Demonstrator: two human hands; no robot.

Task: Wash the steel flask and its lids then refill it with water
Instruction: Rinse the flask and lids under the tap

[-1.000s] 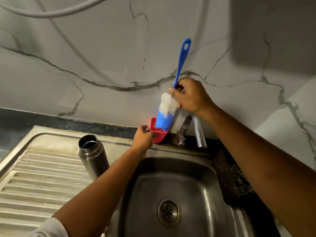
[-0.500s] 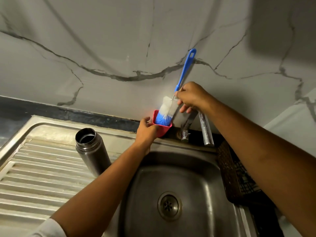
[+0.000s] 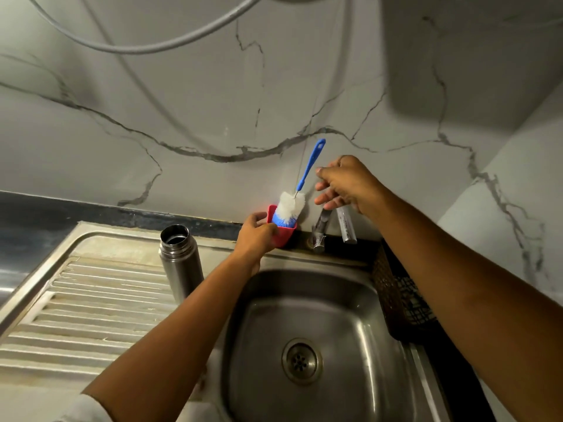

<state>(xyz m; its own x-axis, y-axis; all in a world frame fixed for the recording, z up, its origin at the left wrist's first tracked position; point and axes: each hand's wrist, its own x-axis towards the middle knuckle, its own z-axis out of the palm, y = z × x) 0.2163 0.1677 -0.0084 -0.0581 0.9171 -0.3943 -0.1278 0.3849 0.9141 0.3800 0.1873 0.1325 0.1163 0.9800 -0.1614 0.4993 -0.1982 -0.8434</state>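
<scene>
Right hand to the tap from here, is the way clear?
Probably yes: the right hand hovers open just above the tap, nothing between them; the brush stands in the cup to the left.

You are seeing one steel flask [image 3: 180, 263], one brush [image 3: 290, 206], one red holder [image 3: 285, 236]. You are also seeing one tap [image 3: 320, 231], one basket [image 3: 396, 300].

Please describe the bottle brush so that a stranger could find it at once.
Start at the steel sink. Behind it, left of the tap, the left hand holds a red cup. The brush stands in it, alone with white and blue bristles and a long blue handle.
</scene>
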